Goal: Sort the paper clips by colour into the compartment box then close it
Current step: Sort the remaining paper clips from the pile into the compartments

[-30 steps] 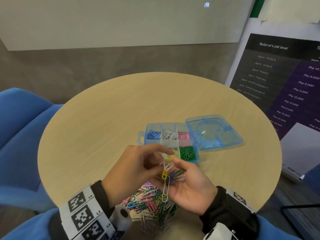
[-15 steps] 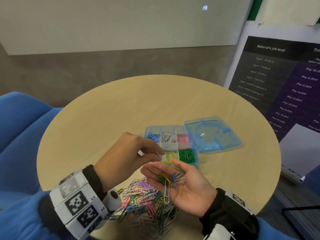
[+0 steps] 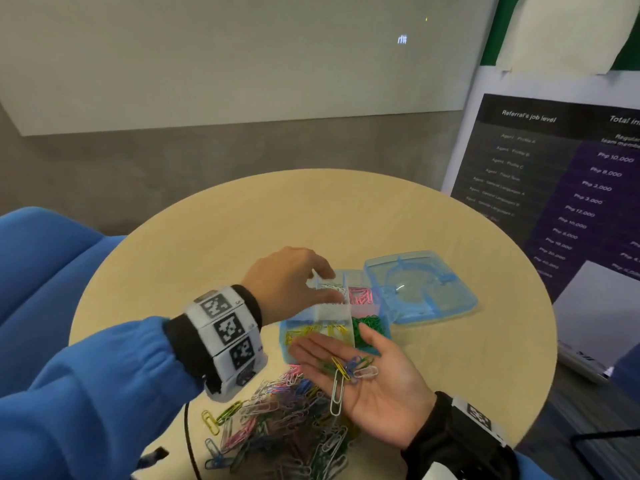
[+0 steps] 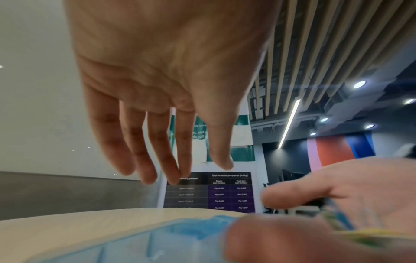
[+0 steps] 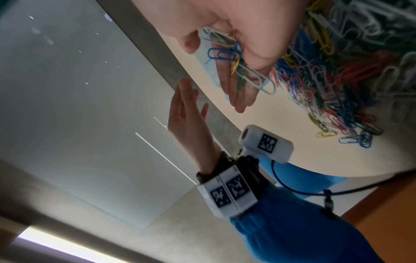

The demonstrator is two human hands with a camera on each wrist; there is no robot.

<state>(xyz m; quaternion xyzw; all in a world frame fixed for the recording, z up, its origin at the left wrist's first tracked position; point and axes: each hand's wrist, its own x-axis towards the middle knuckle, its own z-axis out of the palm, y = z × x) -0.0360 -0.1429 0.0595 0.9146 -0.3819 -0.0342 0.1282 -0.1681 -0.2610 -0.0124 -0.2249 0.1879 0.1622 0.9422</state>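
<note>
My right hand (image 3: 329, 341) lies palm up in front of the compartment box (image 3: 287, 341). Several loose paper clips (image 3: 349, 368) rest on the palm: yellow, blue, green and white, with a long white one hanging off its edge. They also show in the right wrist view as clips on the palm (image 5: 234, 58). My left hand (image 3: 320, 277) reaches over the box's back row, fingers straight above the white clips (image 3: 329, 287), with nothing seen in it. Pink clips (image 3: 362, 296), yellow clips (image 3: 311, 332) and green clips (image 3: 372, 327) fill other compartments. The left hand hides the back left compartment.
The unsorted pile (image 3: 284, 424) lies on the round wooden table (image 3: 242, 220) near its front edge. The box's clear blue lid (image 3: 422, 289) lies open flat to the right. A blue chair (image 3: 41, 271) stands left, a poster board (image 3: 554, 202) right.
My left hand has left the right palm and reached forward over the box's back row, its pinch now loosened into straight fingers. The right hand stays palm up with its clips.
</note>
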